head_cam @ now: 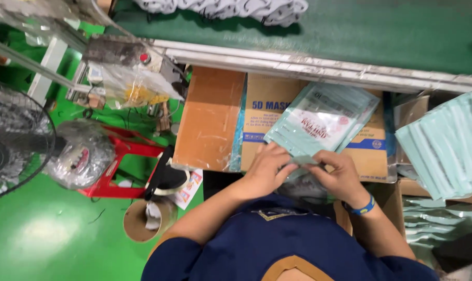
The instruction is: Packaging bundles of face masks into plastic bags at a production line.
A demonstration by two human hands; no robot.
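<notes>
Both hands, left [264,169] and right [337,171], pinch one pouch [302,160] closed over my carton [267,112]; I'd square its edges gently.

Bright overhead light, glare on the green floor [35,234], slight blur.

A fan of flat pale-green packets [319,122] with a white-and-pink panel lies on a brown cardboard box [269,104] printed in blue, below the green belt's edge. Both hands pinch the lowest packet's edge: left hand [266,169], right hand [339,174]. A thick stack of similar green packets [446,145] sits at the right. A crumpled clear bag [134,86] hangs at upper left.
</notes>
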